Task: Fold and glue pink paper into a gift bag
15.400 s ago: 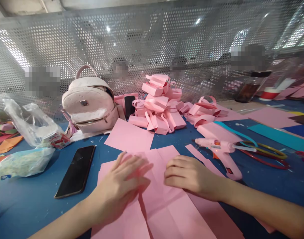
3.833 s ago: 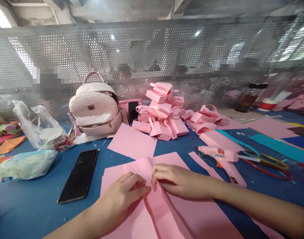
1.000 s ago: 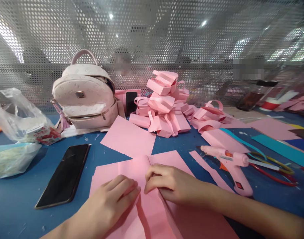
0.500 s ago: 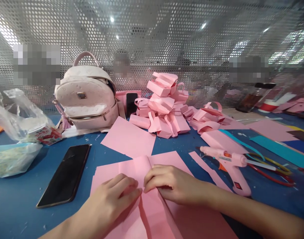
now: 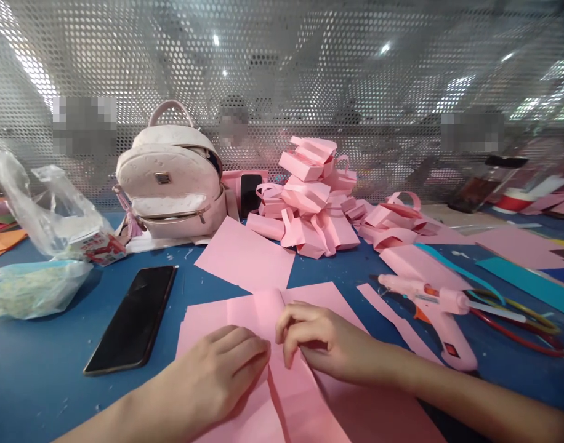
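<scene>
Right hand (image 5: 330, 341): fingers more parted, and slightly farther off the left hand (image 5: 221, 369), than half a second ago. Folded pink paper (image 5: 300, 400) lies between and below both hands, on wider pink sheets (image 5: 201, 326). Left hand has thumb and fingers closed together, apparently pinching the fold's near-left edge. Right fingers curl loosely at the opposite edge; from where I stand, cannot tell whether they grip. Likely reason for facing hands: each steadies one side of the fold. Wrists low, presumably keeping the sheets from sliding.

Edges: phone (image 5: 132, 320) bounds the left hand's outer side; beyond it, a broad stretch of blue table (image 5: 46, 363). Right side tighter: narrow pink strip (image 5: 393, 317) and glue gun (image 5: 446, 335) lie just past the right wrist. Ahead of both hands, loose pink sheet (image 5: 247, 255), then piled paper boxes (image 5: 310, 197), limit forward reach.
</scene>
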A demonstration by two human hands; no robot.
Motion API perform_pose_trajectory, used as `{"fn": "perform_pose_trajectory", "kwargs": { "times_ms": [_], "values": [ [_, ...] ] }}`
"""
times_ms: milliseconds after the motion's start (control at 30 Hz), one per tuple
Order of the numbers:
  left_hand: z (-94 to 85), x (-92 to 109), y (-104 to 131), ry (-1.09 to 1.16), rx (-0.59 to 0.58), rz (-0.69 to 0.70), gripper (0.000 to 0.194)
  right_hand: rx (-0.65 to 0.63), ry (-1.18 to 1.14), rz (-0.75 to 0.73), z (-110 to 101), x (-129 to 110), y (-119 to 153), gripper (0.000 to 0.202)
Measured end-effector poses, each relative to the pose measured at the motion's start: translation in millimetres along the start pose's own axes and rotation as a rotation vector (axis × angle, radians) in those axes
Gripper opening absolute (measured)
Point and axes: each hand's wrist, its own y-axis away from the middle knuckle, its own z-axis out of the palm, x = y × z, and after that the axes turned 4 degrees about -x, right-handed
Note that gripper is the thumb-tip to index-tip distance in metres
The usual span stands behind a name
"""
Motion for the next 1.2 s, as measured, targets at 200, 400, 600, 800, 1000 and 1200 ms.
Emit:
{"fn": "perform_pose_trajectory", "kwargs": {
  "times_ms": [200,400,600,800,1000,1200],
  "values": [
    [-0.6,3.2,0.7,-0.14,0.008,0.063,0.032,-0.027,-0.004,0.054,0.8,-0.2,0.1,0.032],
    [0.0,3.8,-1.0,-0.094,-0.02,0.026,0.029,-0.019,-0.068,0.104,0.5,1.0,0.4,0.034],
    [-1.3,3.4,-0.8,-0.095,0.008,0.016,0.029,0.025,-0.136,0.114,2.2,1.8,-1.3,0.026],
    [-1.4,3.8,1.5,-0.075,-0.03,0.028,0.03,0.065,-0.159,0.148,4.2,3.5,-1.0,0.03],
    [-1.3,5.6,-0.2,-0.103,-0.005,0.038,0.028,0.072,-0.17,0.161,4.2,3.6,-0.4,0.028],
    [1.4,4.1,0.3,-0.088,-0.021,0.006,0.031,0.097,-0.194,0.172,4.9,1.2,-2.2,0.027]
  ]
}}
